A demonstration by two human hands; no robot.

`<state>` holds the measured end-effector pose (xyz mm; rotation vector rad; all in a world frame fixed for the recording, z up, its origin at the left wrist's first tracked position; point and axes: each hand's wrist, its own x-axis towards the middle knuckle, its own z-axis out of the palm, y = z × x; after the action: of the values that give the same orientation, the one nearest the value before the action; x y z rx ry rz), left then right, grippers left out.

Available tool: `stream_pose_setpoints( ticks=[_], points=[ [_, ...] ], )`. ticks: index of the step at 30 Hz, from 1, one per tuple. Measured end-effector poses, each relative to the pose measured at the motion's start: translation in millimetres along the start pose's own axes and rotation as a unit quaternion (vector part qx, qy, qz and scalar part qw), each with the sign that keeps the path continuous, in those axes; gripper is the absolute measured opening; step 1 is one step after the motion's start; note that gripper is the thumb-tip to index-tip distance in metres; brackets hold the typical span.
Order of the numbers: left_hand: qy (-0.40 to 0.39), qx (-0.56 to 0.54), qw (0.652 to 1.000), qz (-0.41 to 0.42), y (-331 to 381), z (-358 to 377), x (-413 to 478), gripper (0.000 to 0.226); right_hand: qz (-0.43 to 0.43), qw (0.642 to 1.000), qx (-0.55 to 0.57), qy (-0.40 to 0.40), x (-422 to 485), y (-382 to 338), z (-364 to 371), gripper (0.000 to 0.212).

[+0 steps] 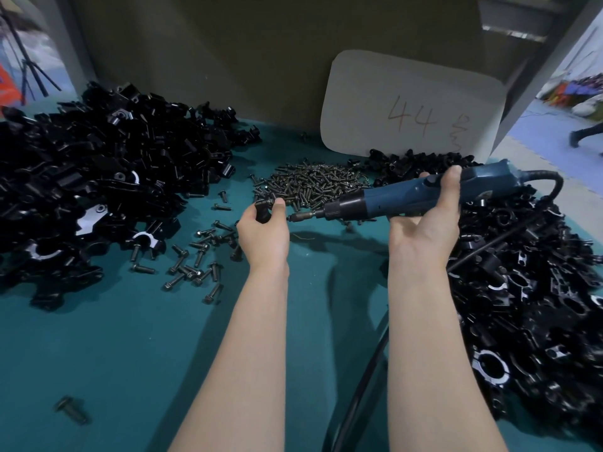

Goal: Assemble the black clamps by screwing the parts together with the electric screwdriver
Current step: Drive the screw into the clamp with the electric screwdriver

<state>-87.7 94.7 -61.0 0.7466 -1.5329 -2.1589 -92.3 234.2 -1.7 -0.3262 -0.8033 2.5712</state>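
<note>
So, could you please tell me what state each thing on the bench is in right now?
left hand, gripping the black clamp part
right hand, gripping the electric screwdriver
black clamp part, held up, bit tip just beside it
electric screwdriver, roughly level, bit pointing at the part
screws, loose in a heap, some scattered
left clamp pile, loose heap
right clamp pile, loose heap
card, propped upright at the back

clamp (262,213): small, black, held aloft | screwdriver (408,197): blue, near-level, bit pointing at clamp

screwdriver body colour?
Dark blue, with a black collar near the bit; the electric screwdriver shows best in the head view, held by the right hand.
</note>
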Motion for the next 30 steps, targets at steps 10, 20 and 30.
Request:
stream_pose_setpoints(
  ticks=[10, 20, 30],
  points=[
    [0.013, -0.025, 1.0, -0.002, 0, -1, 3, 0.031, -0.004, 1.0, 0.022, -0.015, 0, -2, -1, 0.027],
    [0.005, -0.017, 1.0, 0.01, 3, 0, 1, 0.012, -0.009, 1.0, -0.016, -0.021, -4, -3, 2, 0.023],
    [0.009, 0.016, 1.0, 0.003, 2, 0, 1, 0.034, -0.08, 0.99, -0.045, -0.105, -19, 8, 19, 0.046]
  ],
)
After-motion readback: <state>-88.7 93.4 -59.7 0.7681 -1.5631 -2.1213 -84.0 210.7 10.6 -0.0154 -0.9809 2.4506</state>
